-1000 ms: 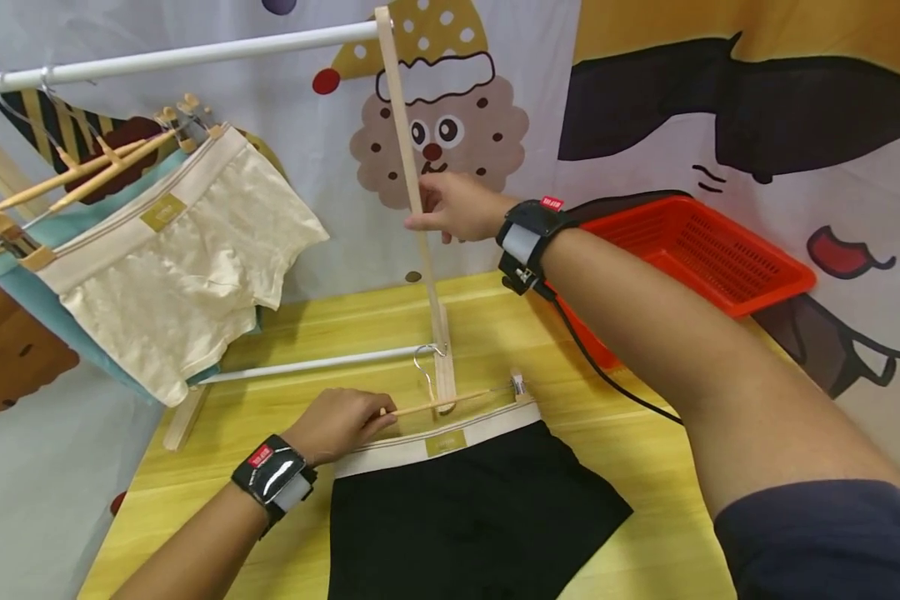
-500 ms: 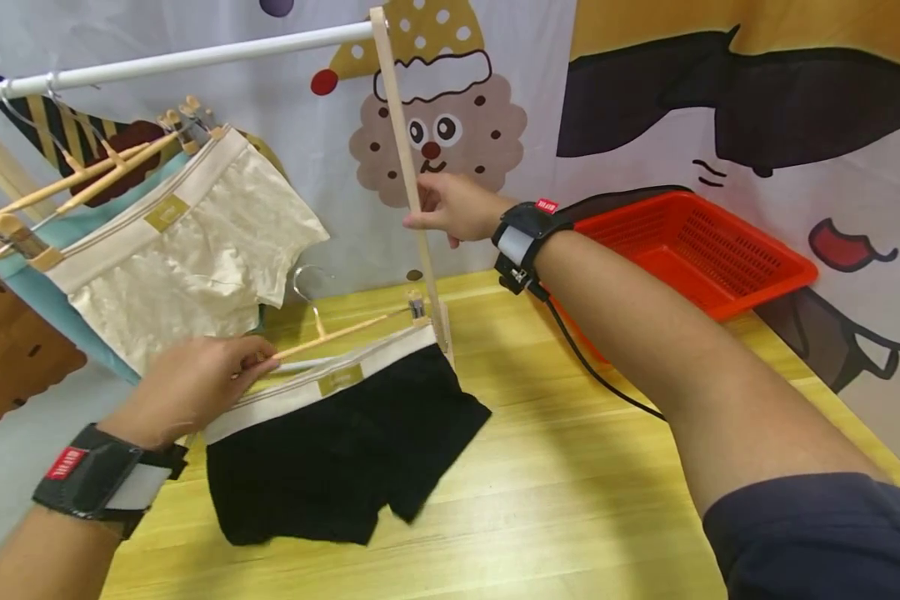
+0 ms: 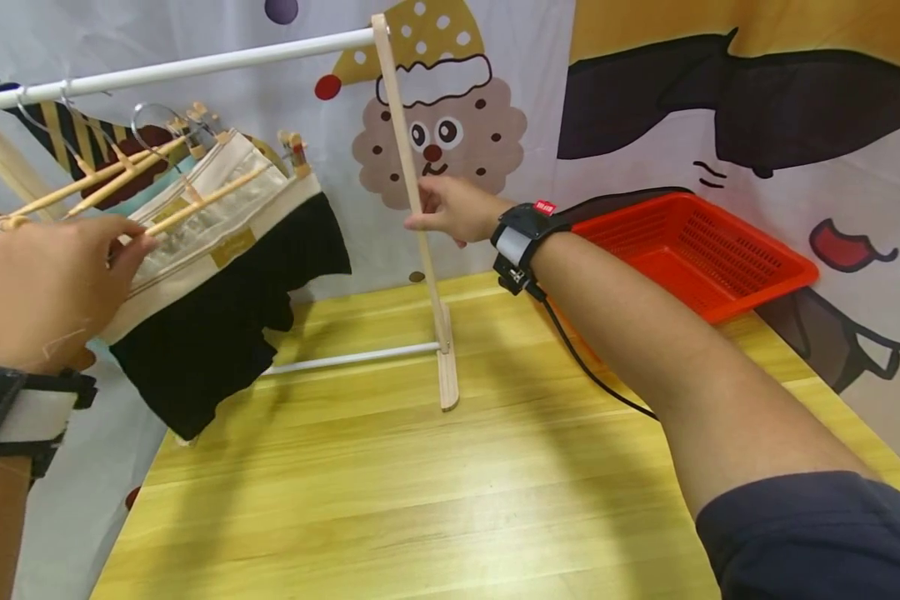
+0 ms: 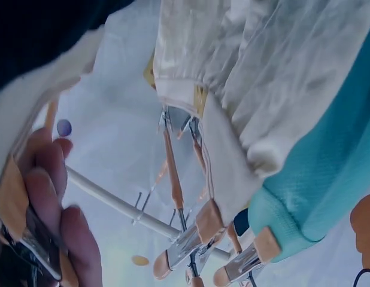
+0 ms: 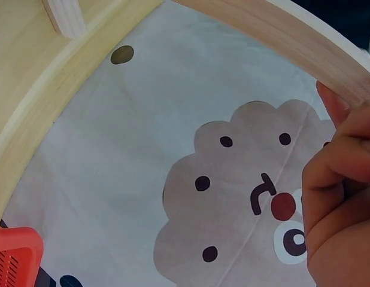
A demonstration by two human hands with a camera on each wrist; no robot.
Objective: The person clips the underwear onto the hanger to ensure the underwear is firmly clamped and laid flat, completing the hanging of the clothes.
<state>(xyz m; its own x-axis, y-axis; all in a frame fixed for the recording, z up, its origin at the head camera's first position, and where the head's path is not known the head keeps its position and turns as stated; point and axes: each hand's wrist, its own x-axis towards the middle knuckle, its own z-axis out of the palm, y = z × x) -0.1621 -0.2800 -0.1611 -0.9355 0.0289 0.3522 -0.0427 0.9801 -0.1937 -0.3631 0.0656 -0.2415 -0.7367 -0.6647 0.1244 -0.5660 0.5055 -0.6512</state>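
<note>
My left hand [image 3: 52, 283] grips the bar of a wooden clip hanger [image 3: 213, 198] at the left. Black boxer briefs [image 3: 232, 321] with a pale waistband hang from its clips. The hanger's metal hook [image 3: 150, 112] appears just below the white rail [image 3: 225, 60] in the head view. Behind them, cream boxer briefs [image 4: 251, 89] and a teal pair [image 4: 328, 161] hang on two similar hangers, partly covered by the black pair. My right hand [image 3: 461, 208] pinches the wooden upright [image 3: 399, 125] of the clothes rack between thumb and fingers.
A red plastic basket [image 3: 727, 246] stands at the back right of the wooden table [image 3: 420, 483]. The rack's lower white bar [image 3: 352, 359] and wooden foot [image 3: 447, 383] sit on the table. A patterned cloth [image 3: 540, 83] hangs behind.
My left hand has lifted the hanger with the black boxer briefs off the table area, up and left to the rail beside the other hangers. My right hand has stayed on the upright.
</note>
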